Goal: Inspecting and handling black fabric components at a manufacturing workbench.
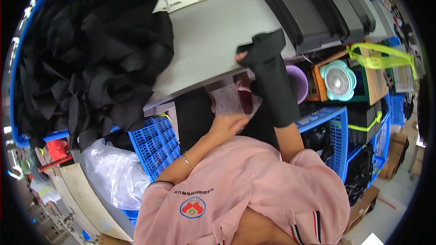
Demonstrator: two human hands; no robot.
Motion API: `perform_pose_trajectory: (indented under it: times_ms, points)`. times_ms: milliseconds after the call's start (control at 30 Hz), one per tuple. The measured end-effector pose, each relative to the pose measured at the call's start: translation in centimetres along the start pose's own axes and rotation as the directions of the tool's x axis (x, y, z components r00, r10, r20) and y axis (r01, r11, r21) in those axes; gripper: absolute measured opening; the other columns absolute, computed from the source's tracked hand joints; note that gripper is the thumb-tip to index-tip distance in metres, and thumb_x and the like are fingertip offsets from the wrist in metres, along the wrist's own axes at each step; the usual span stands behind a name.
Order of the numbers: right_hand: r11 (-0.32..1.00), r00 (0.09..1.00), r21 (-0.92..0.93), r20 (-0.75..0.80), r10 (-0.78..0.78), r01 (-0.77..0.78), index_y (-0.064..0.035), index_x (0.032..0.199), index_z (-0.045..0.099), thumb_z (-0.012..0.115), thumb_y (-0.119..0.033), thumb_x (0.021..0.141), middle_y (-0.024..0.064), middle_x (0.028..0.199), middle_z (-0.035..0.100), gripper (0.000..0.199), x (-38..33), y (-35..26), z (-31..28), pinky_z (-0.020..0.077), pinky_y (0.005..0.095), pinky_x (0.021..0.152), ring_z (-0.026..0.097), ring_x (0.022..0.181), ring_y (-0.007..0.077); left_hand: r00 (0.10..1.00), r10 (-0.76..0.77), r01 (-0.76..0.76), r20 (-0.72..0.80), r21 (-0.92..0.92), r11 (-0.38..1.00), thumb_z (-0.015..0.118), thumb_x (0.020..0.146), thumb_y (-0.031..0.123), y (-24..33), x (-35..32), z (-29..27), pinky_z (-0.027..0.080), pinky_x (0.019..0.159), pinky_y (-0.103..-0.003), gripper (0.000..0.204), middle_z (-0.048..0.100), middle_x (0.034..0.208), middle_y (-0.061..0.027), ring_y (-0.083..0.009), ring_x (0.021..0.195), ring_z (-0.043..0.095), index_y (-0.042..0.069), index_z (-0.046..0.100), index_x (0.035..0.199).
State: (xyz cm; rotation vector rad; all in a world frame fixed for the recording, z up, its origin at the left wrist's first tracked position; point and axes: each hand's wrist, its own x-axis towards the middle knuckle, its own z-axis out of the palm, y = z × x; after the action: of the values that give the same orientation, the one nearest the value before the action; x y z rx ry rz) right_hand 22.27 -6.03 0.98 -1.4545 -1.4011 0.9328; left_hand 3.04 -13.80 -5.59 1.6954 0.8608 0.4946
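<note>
Pink cotton sleeves (245,186) fill the lower frame. Below the edge of the grey worktable (204,41), the left hand (229,122) is laid flat and open on a black cloth panel (195,113) in the lap. Over that edge, the right hand (243,56) is wrapped inside a long black fabric sleeve piece (272,81), with only the fingertips seen; how tightly it is closed cannot be told. The piece hangs down from the hand along the forearm and could be slid off, or snagged on the table edge.
</note>
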Motion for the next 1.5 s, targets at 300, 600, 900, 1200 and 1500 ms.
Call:
perform_pose_trajectory:
  times_ms: [300,600,900,1200,1500]
  points:
    - [0.973,0.936,-0.229,-0.337,-0.102,0.023,-0.0025,0.122,0.056,0.058,-0.015,0.093,0.0061,0.102,0.064,0.031,2.7,5.1,1.4,0.0458,0.0264,0.068,0.058,0.082,0.0145,0.702,0.565,-0.384,-0.433,0.438,0.813,0.088,0.066,0.02,6.5,4.7,0.4,0.038,0.102,-0.044,0.071,0.053,0.13,-0.0129,-0.0332,0.12,0.047,0.006,0.054,0.126]
    - [0.833,0.909,-0.549,-0.315,-0.273,0.06,-0.0015,0.13,0.053,0.056,-0.014,0.096,0.0077,0.115,0.061,0.037,5.5,6.6,3.0,0.0484,0.0299,0.086,0.057,0.103,0.0181,0.925,-0.165,-0.068,-0.343,-0.575,0.815,0.059,0.09,0.001,4.2,6.1,-1.5,0.052,0.082,-0.03,0.019,0.068,0.105,-0.0044,-0.0133,0.087,0.064,0.001,0.067,0.108]
    - [0.996,0.999,-0.076,0.008,-0.036,0.036,0.0005,0.135,0.05,0.053,-0.015,0.1,0.0103,0.124,0.06,0.038,-5.9,1.0,8.6,0.0472,0.0292,0.094,0.055,0.117,0.014,0.667,-0.187,-0.329,-0.721,-0.511,0.795,0.063,0.095,0.009,2.7,13.1,-9.0,0.049,0.073,-0.022,0.013,0.067,0.088,-0.0016,-0.0069,0.08,0.061,-0.002,0.067,0.1]
    - [0.779,0.973,0.6,-0.007,0.23,-0.18,0.0016,0.133,0.049,0.056,-0.017,0.099,0.0097,0.119,0.063,0.04,-11.7,1.2,1.6,0.0494,0.0313,0.091,0.06,0.107,0.0156,0.661,-0.075,-0.413,-0.746,-0.446,0.794,0.072,0.09,0.012,4.2,11.7,-13.2,0.041,0.06,-0.018,0.016,0.063,0.075,0.0032,-0.0023,0.066,0.052,-0.003,0.068,0.088]
    - [0.893,0.796,-0.415,-0.475,-0.375,0.174,0.0012,0.133,0.048,0.065,-0.003,0.078,0.0261,0.139,0.048,0.058,-3.6,-1.5,2.7,0.0479,0.039,0.097,0.055,0.123,0.0403,0.755,0.038,-0.291,-0.654,-0.283,0.914,0.074,0.088,0.008,9.5,6.9,-4.6,0.044,0.063,-0.018,0.01,0.064,0.077,0.0036,-0.0019,0.071,0.054,-0.001,0.069,0.086]
